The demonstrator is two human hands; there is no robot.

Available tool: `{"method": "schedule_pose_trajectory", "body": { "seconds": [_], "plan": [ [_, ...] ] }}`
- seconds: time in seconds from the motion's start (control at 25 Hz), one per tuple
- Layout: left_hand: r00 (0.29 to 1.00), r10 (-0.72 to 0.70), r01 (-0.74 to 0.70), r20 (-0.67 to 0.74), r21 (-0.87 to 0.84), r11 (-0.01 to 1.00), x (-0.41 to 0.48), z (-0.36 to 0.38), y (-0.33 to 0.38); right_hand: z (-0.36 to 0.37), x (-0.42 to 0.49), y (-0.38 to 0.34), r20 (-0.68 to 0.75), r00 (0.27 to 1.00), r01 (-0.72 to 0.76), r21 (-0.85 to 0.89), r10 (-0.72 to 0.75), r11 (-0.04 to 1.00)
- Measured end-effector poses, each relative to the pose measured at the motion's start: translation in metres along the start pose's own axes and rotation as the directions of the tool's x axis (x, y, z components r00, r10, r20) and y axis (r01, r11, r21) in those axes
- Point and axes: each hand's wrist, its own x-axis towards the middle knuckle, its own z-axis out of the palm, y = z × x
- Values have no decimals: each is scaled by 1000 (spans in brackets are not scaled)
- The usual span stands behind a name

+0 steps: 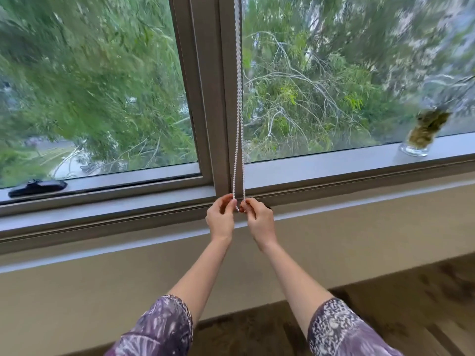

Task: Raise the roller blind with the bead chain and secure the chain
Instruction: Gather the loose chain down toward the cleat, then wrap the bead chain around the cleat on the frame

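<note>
Window, seen from the head camera. A black object [37, 187] lies on the sill [334, 160] at far left. My left hand [221, 217] pinches the left strand of the chain [239, 98], thumb and fingertips clamped on the beads. My right hand [259, 219] pinches the right strand the same way. The bottom of the loop hangs between the two hands, low against the mullion [205, 98]. The chain runs up the mullion and out of view. The blind is not in view and both panes are uncovered, so I judge raising done and securing in hand. No hook or cleat shows, so the next move calls for finding one and keeping the loop taut. A jar [421, 134] stands on the sill at far right.
</note>
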Motion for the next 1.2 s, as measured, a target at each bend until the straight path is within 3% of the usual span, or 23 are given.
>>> {"method": "schedule_pose_trajectory", "body": {
  "seconds": [0.28, 0.44, 0.56, 0.72, 0.92, 1.2],
  "plan": [
    [993, 113, -107, -28, 160, 981, 6, -1, -18, -6, 20, 11, 51, 997, -55, 68, 51, 996],
    [987, 151, -140, -46, 192, 971, 0, -10, -26, -26, 27, 28, -57, 994, -85, 80, 89, 993],
    [989, 140, -128, -45, 205, 970, -3, -13, -27, -45, 37, 50, -132, 978, -166, -32, 160, 986],
    [991, 120, -105, -64, 201, 974, -5, -13, -26, -56, 49, 78, 61, 952, -272, -282, 300, 920],
    [992, 113, -98, -59, 210, 973, -5, -11, -25, -46, 51, 77, 222, 923, -194, -439, 315, 877],
    [990, 115, -97, -75, 211, 973, -8, -3, -27, -34, 45, 86, 182, 958, -91, -537, 220, 839]
  ]
}}
